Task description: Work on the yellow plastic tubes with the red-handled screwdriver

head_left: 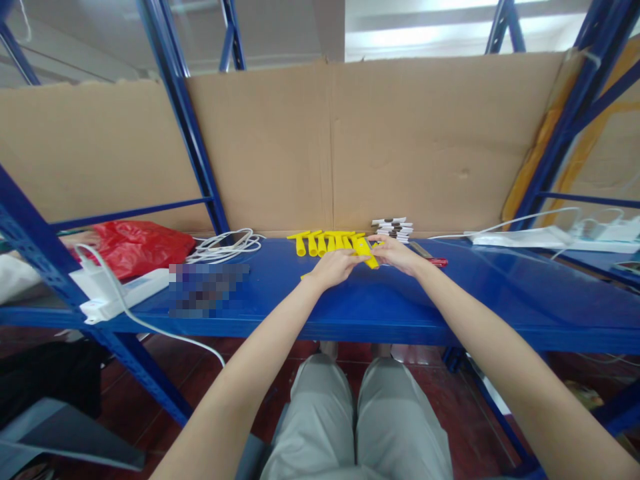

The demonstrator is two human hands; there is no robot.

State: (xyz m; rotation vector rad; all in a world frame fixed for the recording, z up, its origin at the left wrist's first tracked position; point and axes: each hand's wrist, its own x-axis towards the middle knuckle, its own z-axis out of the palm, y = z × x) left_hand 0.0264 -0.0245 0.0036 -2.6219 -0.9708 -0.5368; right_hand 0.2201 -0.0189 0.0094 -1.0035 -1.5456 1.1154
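Above the blue shelf top, I hold a yellow T-shaped plastic piece tilted between both hands. My left hand pinches it from the left with bent fingers. From the right, my right hand grips its upper end, and the fingers partly cover it. Just behind my left hand stands a row of several similar yellow pieces, their round tube ends facing me. Part of that row is hidden by my hands. A small yellow tip shows beside my left wrist; the rest of it is hidden.
White-and-dark packets are stacked behind my right hand, near a red object. A cardboard sheet closes off the back. At left lie a coiled white cable, a red plastic bag and a white power strip.
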